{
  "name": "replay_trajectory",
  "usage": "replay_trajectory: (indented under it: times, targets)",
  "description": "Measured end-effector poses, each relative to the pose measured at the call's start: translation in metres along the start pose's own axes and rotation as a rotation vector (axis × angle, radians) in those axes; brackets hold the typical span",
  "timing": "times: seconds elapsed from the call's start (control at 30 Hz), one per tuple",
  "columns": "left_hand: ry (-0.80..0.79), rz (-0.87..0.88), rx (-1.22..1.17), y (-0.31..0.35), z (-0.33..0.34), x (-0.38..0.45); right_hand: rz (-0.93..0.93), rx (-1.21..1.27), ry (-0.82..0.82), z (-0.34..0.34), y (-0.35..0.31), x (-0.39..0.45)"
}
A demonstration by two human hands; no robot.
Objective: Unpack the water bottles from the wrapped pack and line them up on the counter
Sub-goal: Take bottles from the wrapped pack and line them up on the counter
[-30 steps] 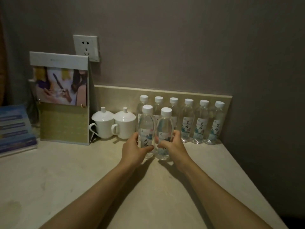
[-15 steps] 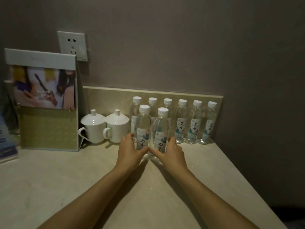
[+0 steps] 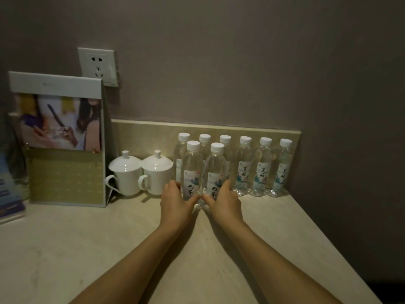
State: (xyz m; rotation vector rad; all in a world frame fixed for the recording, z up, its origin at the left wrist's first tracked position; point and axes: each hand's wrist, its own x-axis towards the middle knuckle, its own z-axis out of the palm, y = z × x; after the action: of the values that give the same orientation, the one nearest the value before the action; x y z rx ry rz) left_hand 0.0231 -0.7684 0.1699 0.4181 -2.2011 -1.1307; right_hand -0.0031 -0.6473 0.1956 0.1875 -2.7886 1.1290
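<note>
Counter holds seemingly eight bottles, two in hands.

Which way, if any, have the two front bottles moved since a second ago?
Yes: the front bottles moved away from the person, closer to the back row against the backsplash.

Both my bare arms reach up from the bottom of the frame toward the middle. My left hand and right hand sit close together, fingers curled, thumbs almost touching.
</note>
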Motion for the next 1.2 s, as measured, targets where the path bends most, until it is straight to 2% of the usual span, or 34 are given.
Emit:
replay_trajectory:
  times: [0.13,0.53,0.9,1.1,1.2]
  targets:
    - [-0.006,-0.036,-0.013,-0.002,0.003,0.006,0.015,0.015,0.016,0.003,-0.002,0.006]
    - [-0.001,-0.004,-0.036,-0.006,0.013,0.015,0.027,-0.012,0.03,0.006,-0.003,0.017]
    - [-0.001,0.015,-0.007,-0.007,0.011,0.019,-0.025,-0.033,-0.059,0.002,0.003,0.022]
    - [-0.006,0.034,-0.025,-0.009,0.011,0.018,-0.044,-0.071,0.005,0.005,0.005,0.019]
    - [-0.016,0.039,-0.026,-0.008,0.01,0.02,-0.051,-0.102,-0.015,0.005,0.003,0.021]
